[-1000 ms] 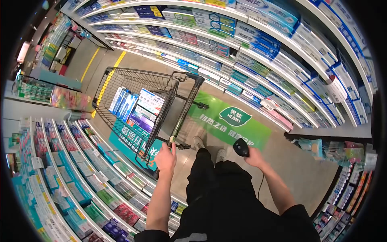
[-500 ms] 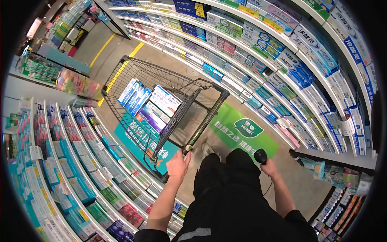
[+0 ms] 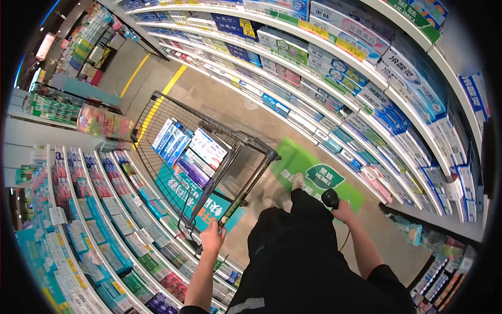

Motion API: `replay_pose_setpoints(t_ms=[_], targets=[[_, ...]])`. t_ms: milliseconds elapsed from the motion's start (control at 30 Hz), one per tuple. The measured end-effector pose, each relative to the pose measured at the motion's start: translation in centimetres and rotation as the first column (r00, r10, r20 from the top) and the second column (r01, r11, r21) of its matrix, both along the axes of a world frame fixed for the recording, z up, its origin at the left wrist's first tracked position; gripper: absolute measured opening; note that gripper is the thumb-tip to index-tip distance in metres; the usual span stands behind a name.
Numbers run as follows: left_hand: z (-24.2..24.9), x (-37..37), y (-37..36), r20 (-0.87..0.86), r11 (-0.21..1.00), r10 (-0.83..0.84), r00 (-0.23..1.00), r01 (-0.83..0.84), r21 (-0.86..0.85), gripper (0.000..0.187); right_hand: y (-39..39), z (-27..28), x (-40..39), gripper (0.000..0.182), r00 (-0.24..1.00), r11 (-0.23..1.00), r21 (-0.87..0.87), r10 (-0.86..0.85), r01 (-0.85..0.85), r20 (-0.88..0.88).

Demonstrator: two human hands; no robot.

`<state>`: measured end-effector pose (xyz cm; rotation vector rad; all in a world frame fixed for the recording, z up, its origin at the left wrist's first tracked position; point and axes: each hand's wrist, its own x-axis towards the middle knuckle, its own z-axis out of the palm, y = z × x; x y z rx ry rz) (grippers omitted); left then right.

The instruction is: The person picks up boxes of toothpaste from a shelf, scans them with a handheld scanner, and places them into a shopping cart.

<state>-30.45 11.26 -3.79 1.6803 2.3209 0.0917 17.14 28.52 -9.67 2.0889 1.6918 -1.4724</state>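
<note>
My left hand (image 3: 212,237) is closed over the near end of the handle (image 3: 243,192) of a wire shopping cart (image 3: 157,96). Inside the cart stand blue-and-white boxes (image 3: 170,142), white boxes (image 3: 210,149) and a purple box (image 3: 192,171). On the other side, my right hand (image 3: 343,211) is wrapped round a black handheld scanner (image 3: 330,198). A thin dark cord (image 3: 345,239) hangs below that hand, and the scanner's head points up and away from me.
Shelves of boxed toothpaste (image 3: 334,70) curve along the right. Shelves of toothbrush packs (image 3: 97,175) run close on the left, beside the cart. Green (image 3: 293,152) and teal (image 3: 235,219) floor stickers lie ahead. Yellow lines (image 3: 170,94) cross the floor beyond.
The cart and my left hand have shifted slightly down and left in view. My left fingers have closed on the handle. One foot has stepped forward; the scanner stays in my right hand.
</note>
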Motion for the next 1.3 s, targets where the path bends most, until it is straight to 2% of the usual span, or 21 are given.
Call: replay_pose_setpoints(t_ms=[33, 167, 267, 333, 367, 400, 433, 467, 533, 567, 667, 733, 767, 800, 833, 900, 1000, 1067, 1167, 1267, 1300], targets=[[0.8, 0.3, 0.6, 0.025, 0.993, 0.030, 0.999, -0.027, -0.112, 0.031, 1.1, -0.5, 0.4, 0.044, 0.999, 0.999, 0.020, 0.030, -0.029, -0.035], [2.5, 4.8, 4.2, 0.012, 0.999, 0.046, 0.999, -0.046, 0.006, 0.047, 4.6, -2.5, 2.3, 0.043, 0.986, 0.987, 0.077, 0.144, -0.138, -0.084], [1.1, 6.1, 5.7, -0.083, 0.999, 0.039, 0.996, -0.039, 0.012, 0.040, 6.6, -3.2, 3.6, 0.043, 0.990, 0.991, 0.041, 0.126, -0.124, -0.059], [0.4, 4.8, 5.5, -0.165, 0.998, -0.022, 0.986, 0.011, -0.066, 0.031, 6.9, -4.1, 4.4, 0.043, 0.989, 0.993, 0.054, 0.111, -0.107, -0.093], [1.0, 4.3, 5.7, -0.203, 0.979, -0.095, 0.975, 0.054, -0.196, 0.024, 6.9, -4.9, 4.7, 0.042, 0.988, 0.993, 0.064, 0.103, -0.096, -0.111], [0.9, 3.8, 5.6, -0.224, 0.971, -0.112, 0.968, 0.059, -0.233, 0.021, 6.8, -5.5, 5.5, 0.042, 0.990, 0.994, 0.077, 0.081, -0.072, -0.116], [1.2, 3.9, 5.7, -0.261, 0.976, -0.146, 0.954, 0.097, -0.193, 0.021, 6.7, -6.0, 6.0, 0.041, 0.989, 0.992, 0.103, 0.086, -0.074, -0.121], [1.2, 3.3, 5.8, -0.234, 0.951, -0.205, 0.950, 0.137, -0.277, 0.028, 6.5, -6.0, 6.2, 0.041, 0.989, 0.990, 0.126, 0.079, -0.064, -0.123], [4.4, 4.6, 7.9, -0.186, 0.926, -0.233, 0.954, 0.160, -0.342, 0.056, 6.6, -4.1, 6.4, 0.039, 0.994, 0.996, 0.085, 0.027, -0.018, -0.107], [6.3, 6.3, 9.8, -0.275, 0.962, -0.197, 0.941, 0.132, -0.239, 0.056, 6.4, -3.5, 6.8, 0.038, 0.995, 0.996, 0.083, -0.015, 0.023, -0.095], [8.7, 7.9, 17.0, -0.301, 0.974, -0.218, 0.928, 0.227, -0.006, 0.048, 5.6, -3.0, 7.4, 0.037, 0.989, 0.988, 0.097, -0.108, 0.118, -0.105], [9.8, 11.6, 24.2, -0.244, 0.854, -0.412, 0.878, 0.465, 0.232, 0.038, 5.0, -3.3, 8.1, 0.036, 0.977, 0.973, 0.136, -0.167, 0.185, -0.130], [11.2, 15.1, 27.6, -0.152, 0.828, -0.471, 0.869, 0.495, 0.263, 0.033, 4.7, -3.6, 8.4, 0.036, 0.977, 0.969, 0.159, -0.169, 0.189, -0.131], [11.9, 18.7, 31.0, -0.093, 0.728, -0.589, 0.803, 0.577, 0.369, 0.031, 4.3, -4.0, 8.6, 0.035, 0.976, 0.965, 0.177, -0.174, 0.196, -0.134], [11.9, 21.6, 33.8, -0.106, 0.610, -0.705, 0.702, 0.675, 0.414, 0.032, 4.3, -3.4, 8.7, 0.035, 0.973, 0.964, 0.161, -0.190, 0.210, -0.128], [11.8, 27.1, 38.0, -0.111, 0.431, -0.854, 0.508, 0.811, 0.396, 0.037, 3.5, -2.7, 8.7, 0.036, 0.963, 0.957, 0.147, -0.229, 0.249, -0.140], [8.9, 34.3, 42.3, -0.215, 0.144, -0.950, 0.225, 0.929, 0.340, 0.045, 2.3, -3.3, 9.2, 0.038, 0.944, 0.936, 0.162, -0.288, 0.312, -0.159], [7.8, 38.3, 43.9, -0.343, 0.011, -0.928, 0.146, 0.930, 0.367, 0.056, 1.2, -4.2, 9.4, 0.039, 0.938, 0.928, 0.163, -0.315, 0.336, -0.142], [7.8, 41.8, 46.7, -0.455, -0.045, -0.877, 0.155, 0.916, 0.399, 0.067, -0.5, -4.3, 9.7, 0.039, 0.917, 0.911, 0.137, -0.369, 0.389, -0.152], [7.1, 42.9, 48.2, -0.435, -0.051, -0.895, 0.098, 0.947, 0.319, 0.074, -2.7, -5.4, 9.9, 0.036, 0.905, 0.898, 0.133, -0.404, 0.420, -0.131], [7.0, 43.0, 48.6, -0.359, 0.053, -0.917, 0.176, 0.943, 0.328, 0.075, -3.1, -5.3, 9.9, 0.036, 0.905, 0.900, 0.112, -0.409, 0.422, -0.120]])
